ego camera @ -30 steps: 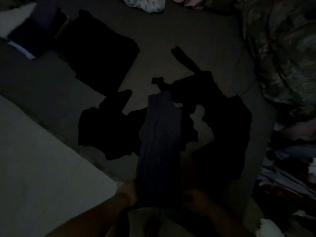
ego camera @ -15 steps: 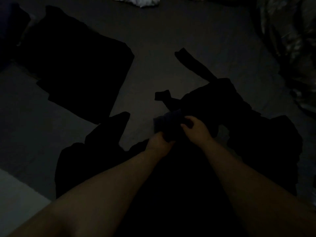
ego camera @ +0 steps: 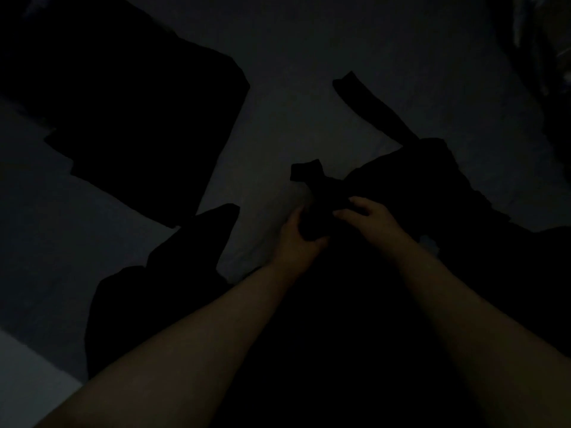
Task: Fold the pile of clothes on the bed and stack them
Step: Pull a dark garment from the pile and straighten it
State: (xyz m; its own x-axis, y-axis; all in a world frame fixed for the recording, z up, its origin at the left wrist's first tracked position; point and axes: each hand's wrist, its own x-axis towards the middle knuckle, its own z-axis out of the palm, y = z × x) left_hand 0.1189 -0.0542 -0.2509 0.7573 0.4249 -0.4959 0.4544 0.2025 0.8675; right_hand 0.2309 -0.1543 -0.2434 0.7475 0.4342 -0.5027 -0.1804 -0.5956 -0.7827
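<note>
Head view, very dim. Left hand (ego camera: 298,239) grips a small dark garment (ego camera: 319,211) at its near edge, thumb curled under. Right hand (ego camera: 369,219) rests on it, fingers loosely spread. Garment sits on a dark clothes pile (ego camera: 463,230) on the bed (ego camera: 278,118). Folded dark item (ego camera: 139,118) lies far left.

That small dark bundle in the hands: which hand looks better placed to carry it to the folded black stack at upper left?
Probably the left hand: it grips the dark bundle and is nearer the folded stack. The right hand only rests fingers on it.
</note>
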